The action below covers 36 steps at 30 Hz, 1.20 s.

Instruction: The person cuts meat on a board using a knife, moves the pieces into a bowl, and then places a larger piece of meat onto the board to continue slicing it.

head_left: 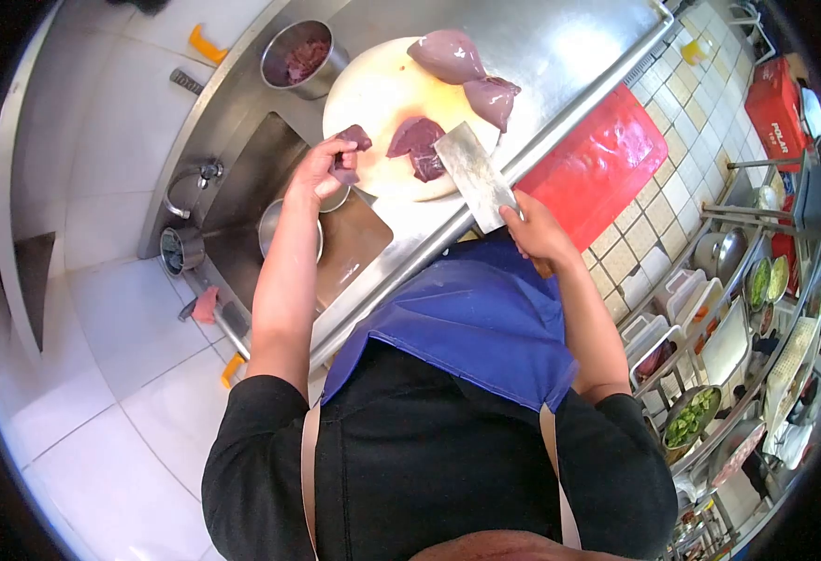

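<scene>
My left hand (321,170) is closed round a piece of dark red organ meat (355,137), at the left edge of the round cutting board (359,89). My right hand (534,227) grips a cleaver (474,171) by its handle. The broad blade reaches over the board's right edge, its far end close to a cut dark red piece of organ meat (418,147). Two whole, glossy, purplish organs, a larger one (447,56) and a smaller one (493,99), lie at the board's far right side.
Behind the board stands a metal pot (304,61) with sliced meat inside. Left of it, a sink (270,159) holds metal bowls (284,229) beneath a faucet (191,187). A red surface (597,159) is beyond the counter's rail. Racks with food trays (691,416) line the right.
</scene>
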Motion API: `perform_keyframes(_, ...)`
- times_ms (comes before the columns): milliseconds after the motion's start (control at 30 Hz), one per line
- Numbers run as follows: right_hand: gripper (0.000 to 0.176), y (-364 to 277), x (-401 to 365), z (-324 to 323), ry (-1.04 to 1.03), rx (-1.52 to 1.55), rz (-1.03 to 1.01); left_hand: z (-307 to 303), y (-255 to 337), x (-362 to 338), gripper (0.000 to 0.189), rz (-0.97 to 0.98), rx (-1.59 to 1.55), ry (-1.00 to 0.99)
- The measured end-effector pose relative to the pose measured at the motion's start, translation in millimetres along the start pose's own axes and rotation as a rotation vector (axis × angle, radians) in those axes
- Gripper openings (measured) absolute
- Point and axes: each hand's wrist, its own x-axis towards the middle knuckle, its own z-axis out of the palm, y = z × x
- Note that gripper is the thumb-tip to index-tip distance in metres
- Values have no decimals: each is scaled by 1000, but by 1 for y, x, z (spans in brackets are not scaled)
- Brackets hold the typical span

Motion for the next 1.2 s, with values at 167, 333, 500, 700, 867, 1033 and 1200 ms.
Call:
perform_keyframes(167,26,15,-2,-8,55,112,-12,41,12,8,35,156,155,112)
perform_keyframes(333,27,15,-10,-10,86,111,-4,42,18,34,35,256,336,136)
perform_keyframes(500,23,19,-14,-3,76,216,-7,34,28,49,38,333,380,288)
perform_keyframes(700,28,26,3,10,83,299,-6,-9,-15,79,53,638,1318,553)
perform_keyframes(867,25,17,28,31,65,464,3,75,-77,60,67,733,1945,437)
perform_keyframes(1033,26,10,38,39,176,271,-43,77,-53,94,73,220,1646,334)
perform_keyframes(1200,28,33,32,32,246,249,-77,94,-40,89,45,-1,1512,229)
